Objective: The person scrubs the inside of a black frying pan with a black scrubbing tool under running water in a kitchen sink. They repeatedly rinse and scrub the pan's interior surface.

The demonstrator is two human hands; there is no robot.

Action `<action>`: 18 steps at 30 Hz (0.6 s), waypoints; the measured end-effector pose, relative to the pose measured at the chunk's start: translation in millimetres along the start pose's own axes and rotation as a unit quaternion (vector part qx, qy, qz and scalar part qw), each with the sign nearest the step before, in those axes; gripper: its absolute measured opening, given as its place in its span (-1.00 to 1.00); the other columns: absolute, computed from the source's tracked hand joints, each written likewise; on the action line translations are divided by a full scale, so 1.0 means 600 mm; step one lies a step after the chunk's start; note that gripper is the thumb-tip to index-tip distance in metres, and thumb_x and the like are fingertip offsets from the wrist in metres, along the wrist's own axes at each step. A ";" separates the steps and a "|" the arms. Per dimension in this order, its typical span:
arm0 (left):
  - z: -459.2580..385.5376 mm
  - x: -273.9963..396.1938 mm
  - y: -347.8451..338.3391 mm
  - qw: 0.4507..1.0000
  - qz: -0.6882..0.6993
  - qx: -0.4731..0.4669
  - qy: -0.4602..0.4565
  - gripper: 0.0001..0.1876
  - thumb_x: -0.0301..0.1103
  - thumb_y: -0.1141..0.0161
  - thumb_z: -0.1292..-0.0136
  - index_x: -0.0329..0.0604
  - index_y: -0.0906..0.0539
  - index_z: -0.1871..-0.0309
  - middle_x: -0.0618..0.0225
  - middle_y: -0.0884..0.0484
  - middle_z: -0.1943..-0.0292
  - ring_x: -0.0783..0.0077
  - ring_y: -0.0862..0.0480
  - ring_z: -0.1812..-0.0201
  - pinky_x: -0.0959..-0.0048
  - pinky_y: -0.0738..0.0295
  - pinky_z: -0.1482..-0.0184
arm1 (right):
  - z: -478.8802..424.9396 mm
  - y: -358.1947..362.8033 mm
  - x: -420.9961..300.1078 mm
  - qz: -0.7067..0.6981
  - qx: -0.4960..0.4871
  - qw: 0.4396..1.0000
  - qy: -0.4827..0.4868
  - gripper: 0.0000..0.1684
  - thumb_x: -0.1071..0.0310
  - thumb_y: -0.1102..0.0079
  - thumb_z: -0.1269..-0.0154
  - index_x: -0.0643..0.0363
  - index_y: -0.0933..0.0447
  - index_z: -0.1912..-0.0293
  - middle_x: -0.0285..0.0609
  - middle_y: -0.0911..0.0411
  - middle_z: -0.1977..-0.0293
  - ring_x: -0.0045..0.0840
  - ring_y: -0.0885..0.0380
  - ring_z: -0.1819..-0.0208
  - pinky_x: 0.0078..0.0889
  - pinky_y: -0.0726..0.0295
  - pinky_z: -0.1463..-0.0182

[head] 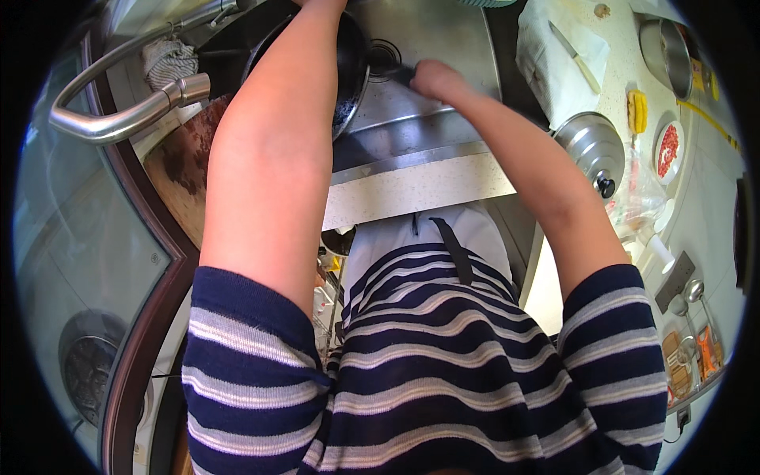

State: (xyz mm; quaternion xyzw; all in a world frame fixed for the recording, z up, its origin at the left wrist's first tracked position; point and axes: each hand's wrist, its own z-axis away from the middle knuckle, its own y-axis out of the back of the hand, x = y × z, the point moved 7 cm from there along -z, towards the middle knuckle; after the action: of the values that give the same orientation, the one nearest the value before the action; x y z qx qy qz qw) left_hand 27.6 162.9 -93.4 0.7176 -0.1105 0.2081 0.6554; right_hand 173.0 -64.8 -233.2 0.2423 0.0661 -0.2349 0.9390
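Observation:
A dark frying pan [350, 71] is tilted in the stainless steel sink [439, 35], with whitish suds or water along its lower rim. My right hand [438, 81] is closed around the pan's black handle [402, 73], slightly blurred, over the sink near the drain [383, 56]. My left forearm reaches across the pan and hides much of it; the left hand lies past the top edge of the picture, so what it touches is hidden.
Left: a metal faucet [193, 89], a striped cloth [170, 61] and a wet wooden board [184, 160]. Right: a knife [576, 56] on paper towel [534, 71], a steel lid [591, 148], a yellow sponge [637, 111], a plate of chopped red food [669, 153] and a metal pot [666, 59].

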 end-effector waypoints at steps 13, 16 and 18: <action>0.000 0.005 -0.004 0.999 -0.033 -0.023 0.034 -0.60 0.00 -0.23 -0.38 -0.14 -0.69 -0.02 -0.06 -0.78 0.18 -0.19 -0.75 0.08 -0.08 -0.63 0.03 | -0.017 -0.040 0.002 -0.022 -0.035 0.998 0.039 -0.68 0.28 -0.17 -0.30 0.36 -0.71 0.18 0.15 -0.73 0.29 -0.09 -0.75 0.44 -0.04 -0.76 0.34; 0.014 0.014 0.015 0.999 -0.027 -0.015 0.040 -0.58 0.04 -0.24 -0.37 -0.14 -0.70 0.01 -0.07 -0.78 0.19 -0.19 -0.75 0.09 -0.08 -0.62 0.03 | -0.021 -0.018 -0.015 0.017 -0.042 0.996 0.081 -0.69 0.28 -0.13 -0.32 0.31 -0.72 0.19 0.15 -0.73 0.30 -0.09 -0.75 0.44 -0.06 -0.75 0.36; 0.006 -0.001 0.007 0.999 -0.026 0.001 0.040 -0.57 0.07 -0.24 -0.37 -0.15 -0.71 0.03 -0.07 -0.77 0.19 -0.19 -0.75 0.10 -0.09 -0.62 0.03 | -0.039 0.023 -0.001 -0.059 -0.055 0.997 0.001 -0.68 0.26 -0.12 -0.34 0.30 -0.73 0.20 0.15 -0.74 0.29 -0.10 -0.75 0.44 -0.07 -0.76 0.34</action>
State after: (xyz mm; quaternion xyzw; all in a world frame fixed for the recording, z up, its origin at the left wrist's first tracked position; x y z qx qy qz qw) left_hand 25.7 158.7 -90.2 0.7121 -0.0653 0.2192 0.6638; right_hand 178.8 -42.4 -247.5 0.1863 0.0942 -0.2856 0.9353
